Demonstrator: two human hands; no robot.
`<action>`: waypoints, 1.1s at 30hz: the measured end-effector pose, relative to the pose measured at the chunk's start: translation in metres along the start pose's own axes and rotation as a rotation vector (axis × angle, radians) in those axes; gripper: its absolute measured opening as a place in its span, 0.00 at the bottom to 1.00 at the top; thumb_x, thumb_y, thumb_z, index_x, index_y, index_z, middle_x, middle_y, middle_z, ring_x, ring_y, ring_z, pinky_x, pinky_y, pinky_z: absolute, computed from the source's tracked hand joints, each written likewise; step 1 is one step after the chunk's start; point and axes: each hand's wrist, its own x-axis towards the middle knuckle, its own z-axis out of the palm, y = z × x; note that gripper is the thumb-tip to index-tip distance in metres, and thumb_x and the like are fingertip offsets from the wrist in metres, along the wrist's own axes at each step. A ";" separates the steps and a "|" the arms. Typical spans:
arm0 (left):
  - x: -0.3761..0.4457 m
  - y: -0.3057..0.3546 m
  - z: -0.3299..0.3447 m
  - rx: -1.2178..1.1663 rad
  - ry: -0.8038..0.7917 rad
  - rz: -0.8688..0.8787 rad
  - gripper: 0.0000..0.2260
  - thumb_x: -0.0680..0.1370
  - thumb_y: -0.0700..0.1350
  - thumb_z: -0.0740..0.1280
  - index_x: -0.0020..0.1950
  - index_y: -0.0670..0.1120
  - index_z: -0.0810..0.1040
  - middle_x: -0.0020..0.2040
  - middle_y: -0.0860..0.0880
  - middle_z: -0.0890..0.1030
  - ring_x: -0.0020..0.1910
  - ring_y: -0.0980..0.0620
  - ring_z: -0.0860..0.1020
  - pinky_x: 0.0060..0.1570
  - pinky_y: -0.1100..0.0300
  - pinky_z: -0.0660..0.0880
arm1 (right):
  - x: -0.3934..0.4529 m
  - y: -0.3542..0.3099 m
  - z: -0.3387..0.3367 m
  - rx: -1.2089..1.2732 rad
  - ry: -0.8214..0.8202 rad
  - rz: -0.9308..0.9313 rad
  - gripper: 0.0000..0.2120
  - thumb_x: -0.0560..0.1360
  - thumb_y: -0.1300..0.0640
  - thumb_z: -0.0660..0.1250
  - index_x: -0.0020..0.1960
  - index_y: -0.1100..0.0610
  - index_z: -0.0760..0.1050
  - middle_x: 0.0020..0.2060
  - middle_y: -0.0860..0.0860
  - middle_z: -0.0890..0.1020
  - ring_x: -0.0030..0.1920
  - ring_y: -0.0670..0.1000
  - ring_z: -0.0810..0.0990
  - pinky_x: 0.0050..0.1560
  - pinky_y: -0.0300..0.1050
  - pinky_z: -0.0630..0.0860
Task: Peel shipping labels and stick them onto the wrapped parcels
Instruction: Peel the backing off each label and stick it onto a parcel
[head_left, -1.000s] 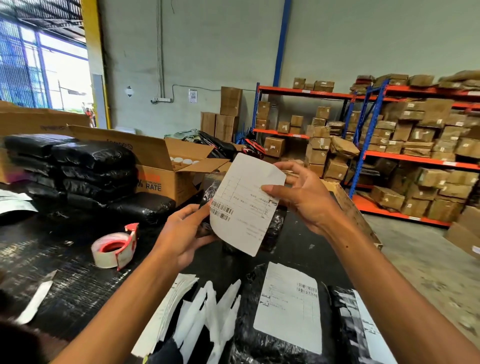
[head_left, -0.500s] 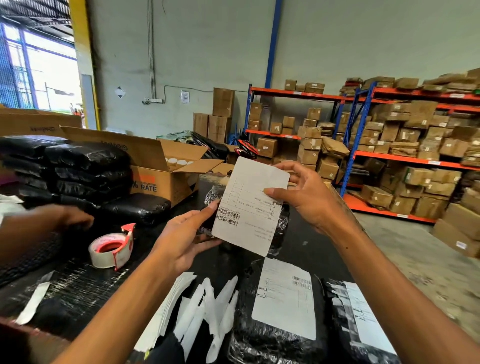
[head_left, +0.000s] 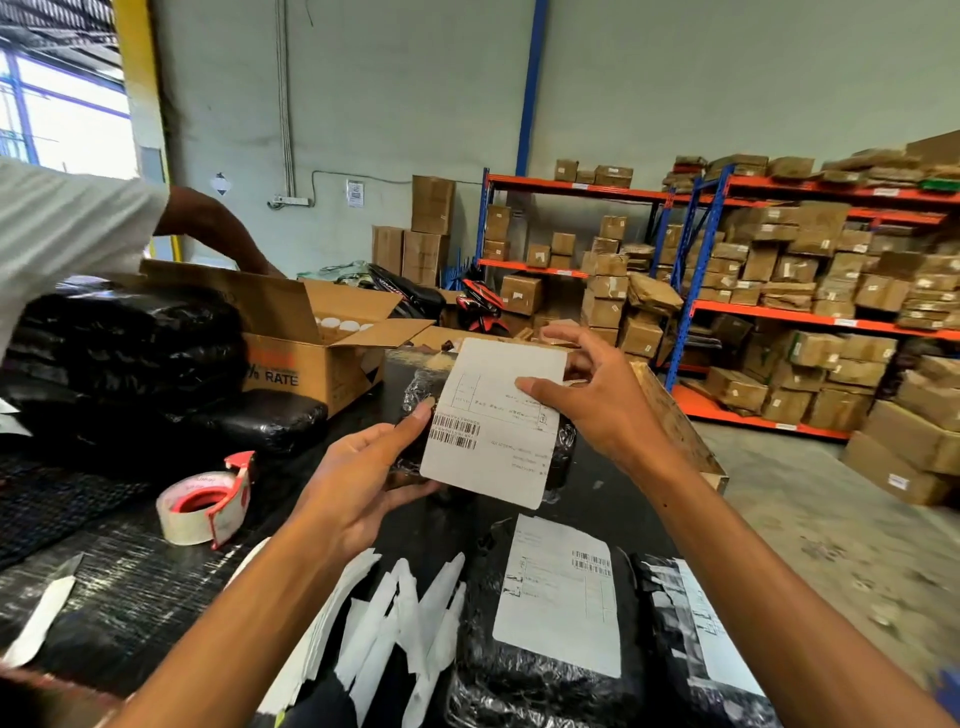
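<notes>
A white shipping label (head_left: 498, 441) with barcodes is held up at the centre, in front of a small black wrapped parcel (head_left: 415, 392) that it mostly hides. My left hand (head_left: 363, 478) grips the parcel from below, its thumb pressed on the label beside the barcodes. My right hand (head_left: 602, 410) pinches the label's upper right part, thumb on the front and fingers behind. Nearer to me lies a black parcel (head_left: 545, 686) that carries a label (head_left: 561, 597). A second labelled parcel (head_left: 670, 639) lies to its right.
Peeled white backing strips (head_left: 405, 623) lie at the near edge of the black table (head_left: 104, 571). A red tape dispenser (head_left: 205, 501) sits left of my hands. Another person (head_left: 67, 228) reaches into an open cardboard box (head_left: 311, 358) behind stacked black parcels (head_left: 130, 353). Shelves of boxes (head_left: 779, 291) stand on the right.
Another person has come in from the left and now reaches into the cardboard box. My hands have kept hold of the label and parcel, and the label now sits lower over the parcel.
</notes>
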 end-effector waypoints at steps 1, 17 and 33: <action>0.000 0.000 0.000 -0.001 -0.002 0.008 0.23 0.71 0.50 0.71 0.58 0.34 0.78 0.46 0.42 0.86 0.50 0.45 0.84 0.57 0.44 0.78 | 0.000 0.002 -0.001 -0.011 0.004 -0.007 0.26 0.69 0.61 0.75 0.65 0.51 0.72 0.58 0.54 0.79 0.56 0.53 0.80 0.43 0.49 0.84; 0.005 -0.004 0.006 0.083 -0.097 0.071 0.17 0.66 0.51 0.72 0.46 0.39 0.79 0.47 0.40 0.85 0.46 0.47 0.84 0.45 0.52 0.82 | -0.003 -0.012 -0.011 -0.347 -0.170 -0.149 0.13 0.79 0.50 0.62 0.59 0.51 0.79 0.52 0.43 0.81 0.53 0.44 0.78 0.51 0.36 0.74; 0.018 -0.007 0.056 0.193 -0.119 0.269 0.28 0.65 0.57 0.72 0.62 0.53 0.73 0.52 0.48 0.84 0.43 0.56 0.83 0.37 0.65 0.77 | -0.015 0.015 -0.025 0.091 -0.324 0.244 0.34 0.64 0.40 0.73 0.67 0.46 0.68 0.50 0.50 0.85 0.49 0.50 0.85 0.43 0.44 0.80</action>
